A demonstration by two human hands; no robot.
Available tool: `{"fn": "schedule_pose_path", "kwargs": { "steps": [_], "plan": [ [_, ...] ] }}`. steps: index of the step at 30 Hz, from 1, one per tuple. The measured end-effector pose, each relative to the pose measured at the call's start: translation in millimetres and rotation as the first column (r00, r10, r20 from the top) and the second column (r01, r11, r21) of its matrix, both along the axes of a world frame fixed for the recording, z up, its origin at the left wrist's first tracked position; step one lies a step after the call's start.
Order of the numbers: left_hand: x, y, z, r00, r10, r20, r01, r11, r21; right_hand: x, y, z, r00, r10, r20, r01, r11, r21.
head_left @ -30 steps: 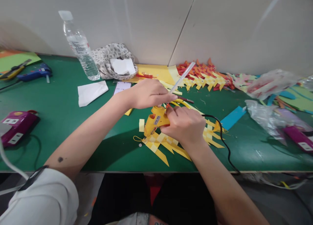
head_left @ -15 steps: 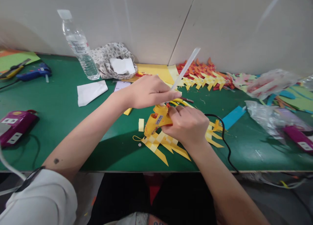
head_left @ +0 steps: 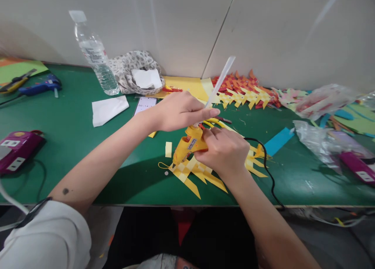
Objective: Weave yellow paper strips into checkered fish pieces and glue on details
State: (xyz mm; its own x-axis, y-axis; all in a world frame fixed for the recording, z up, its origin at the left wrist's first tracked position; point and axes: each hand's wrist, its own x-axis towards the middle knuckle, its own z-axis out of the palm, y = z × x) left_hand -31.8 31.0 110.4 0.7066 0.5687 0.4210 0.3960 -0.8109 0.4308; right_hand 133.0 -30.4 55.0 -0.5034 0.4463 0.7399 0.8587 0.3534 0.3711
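Note:
My right hand (head_left: 225, 148) is wrapped round the handle of a yellow hot glue gun (head_left: 189, 144), whose nozzle points down and left. A long clear glue stick (head_left: 220, 81) rises from the gun's back end. My left hand (head_left: 183, 111) is closed at the stick's lower part, its thumb stretched along it; the fingers' far side is hidden. Below the nozzle lies a woven yellow paper fish (head_left: 199, 171) with a string loop at its left tip and a tassel at its right, partly covered by my right hand. The nozzle seems to be at the fish's left tip.
A small white disc (head_left: 166, 173) and a pale paper strip (head_left: 168, 149) lie left of the fish. Behind are a phone (head_left: 145, 105), a water bottle (head_left: 95, 54) and woven paper fish (head_left: 246, 93). A black cord (head_left: 268, 163) runs right; a blue glue gun (head_left: 41, 85) lies far left.
The glue gun's nozzle has come slightly lower, towards the fish's left tip. The glue stick's top has shifted a little left. Both hands keep their grips.

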Motion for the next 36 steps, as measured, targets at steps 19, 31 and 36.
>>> {"fn": "schedule_pose_path", "kwargs": {
  "steps": [19,31,36],
  "plan": [
    [5.3,-3.5,-0.3,0.999,0.020,-0.045,-0.021,1.000,-0.003,3.5,-5.6,-4.1,0.997,-0.039,-0.061,0.038,0.999,-0.003],
    [-2.0,-3.8,2.9,0.995,-0.072,-0.072,0.076,0.995,0.065,1.8,-17.8,-4.4,0.991,-0.108,-0.074,0.104,0.992,-0.065],
    [-10.7,0.8,4.7,0.994,-0.092,0.065,0.089,0.995,0.047,7.3,-18.2,2.1,0.982,-0.171,-0.081,0.159,0.979,-0.129]
  ]
}}
